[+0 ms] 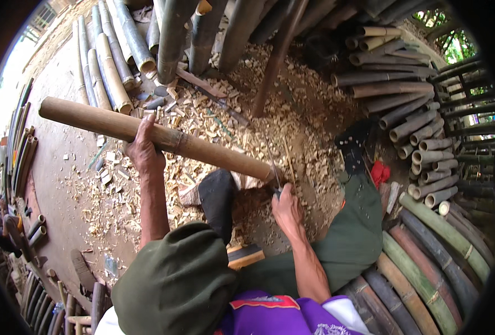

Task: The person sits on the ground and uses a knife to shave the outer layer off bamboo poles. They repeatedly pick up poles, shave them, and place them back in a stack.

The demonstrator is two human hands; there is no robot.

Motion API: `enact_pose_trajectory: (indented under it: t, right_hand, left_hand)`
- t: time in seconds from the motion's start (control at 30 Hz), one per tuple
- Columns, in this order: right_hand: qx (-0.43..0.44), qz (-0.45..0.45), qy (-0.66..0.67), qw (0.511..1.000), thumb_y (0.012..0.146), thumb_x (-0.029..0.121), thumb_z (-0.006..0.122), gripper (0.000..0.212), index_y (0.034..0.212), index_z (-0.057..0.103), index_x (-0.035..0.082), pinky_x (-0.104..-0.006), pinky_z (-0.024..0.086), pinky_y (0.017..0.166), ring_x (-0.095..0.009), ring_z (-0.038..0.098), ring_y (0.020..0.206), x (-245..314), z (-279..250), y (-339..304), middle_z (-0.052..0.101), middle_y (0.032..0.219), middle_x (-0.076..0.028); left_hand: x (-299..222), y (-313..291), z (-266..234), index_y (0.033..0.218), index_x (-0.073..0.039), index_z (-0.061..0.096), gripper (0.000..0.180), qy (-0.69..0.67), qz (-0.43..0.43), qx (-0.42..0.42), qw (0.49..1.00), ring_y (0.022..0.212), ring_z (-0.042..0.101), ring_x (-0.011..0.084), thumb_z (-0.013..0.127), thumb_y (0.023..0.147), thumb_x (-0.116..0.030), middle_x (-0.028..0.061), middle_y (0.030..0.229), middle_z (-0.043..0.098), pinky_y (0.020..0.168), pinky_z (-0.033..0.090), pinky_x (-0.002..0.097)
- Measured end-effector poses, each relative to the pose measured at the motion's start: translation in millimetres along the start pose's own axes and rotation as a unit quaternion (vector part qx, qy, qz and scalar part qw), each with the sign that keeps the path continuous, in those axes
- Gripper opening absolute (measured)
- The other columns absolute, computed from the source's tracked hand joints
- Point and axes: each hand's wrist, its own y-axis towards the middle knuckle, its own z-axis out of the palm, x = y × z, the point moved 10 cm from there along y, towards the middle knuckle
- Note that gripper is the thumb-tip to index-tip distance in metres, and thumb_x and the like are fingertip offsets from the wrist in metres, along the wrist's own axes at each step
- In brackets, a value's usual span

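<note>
A brown bamboo tube (214, 153) slants across the middle, its far end up at the left and its other end low near the centre. Around its middle part the fingers of my left hand (145, 149) are wrapped. My right hand (288, 211) is closed on the dark handle of a knife. The thin blade of this knife (275, 172) points away from me, right beside the tube's lower end. Whether its edge touches the bamboo I cannot tell. Under that end lies a pale wooden block (247, 180), partly hidden by the tube and my dark-covered foot (217, 196).
Wood shavings (203, 125) cover the floor. Bamboo poles (110, 70) lie at the back left, with stacked tubes (420, 131) at the right and longer poles (420, 251) at the lower right. A dark wooden bar (275, 61) slants down at the back. Something red (380, 173) lies near my right foot.
</note>
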Motion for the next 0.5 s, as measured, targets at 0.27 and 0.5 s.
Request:
enact_pose_trajectory:
  t: [0.27, 0.5]
  right_hand:
    - [-0.129, -0.192, 0.144, 0.962, 0.101, 0.027, 0.064, 0.032, 0.111, 0.049, 0.001, -0.0491, 0.054, 0.057, -0.046, 0.07, 0.072, 68, -62, -43, 0.069, 0.081, -0.025]
    - [-0.037, -0.081, 0.096, 0.991, 0.098, 0.023, 0.066, 0.03, 0.111, 0.05, 0.0, -0.0564, 0.053, 0.066, -0.049, 0.07, 0.078, 37, -29, -19, 0.071, 0.087, -0.026]
  left_hand:
    - [-3, -2, 19, 0.121, 0.0, 0.062, 0.043, -0.019, -0.024, 0.136, 0.99, 0.092, 0.071, 0.0219, 0.084, 0.086, -0.011, 0.0091, 0.098, 0.069, 0.084, 0.061, 0.0386]
    - [-1, 6, 9, 0.13, -0.002, 0.053, 0.048, 0.005, -0.025, 0.174, 0.984, 0.099, 0.07, 0.024, 0.079, 0.09, -0.011, 0.0102, 0.109, 0.067, 0.09, 0.059, 0.0424]
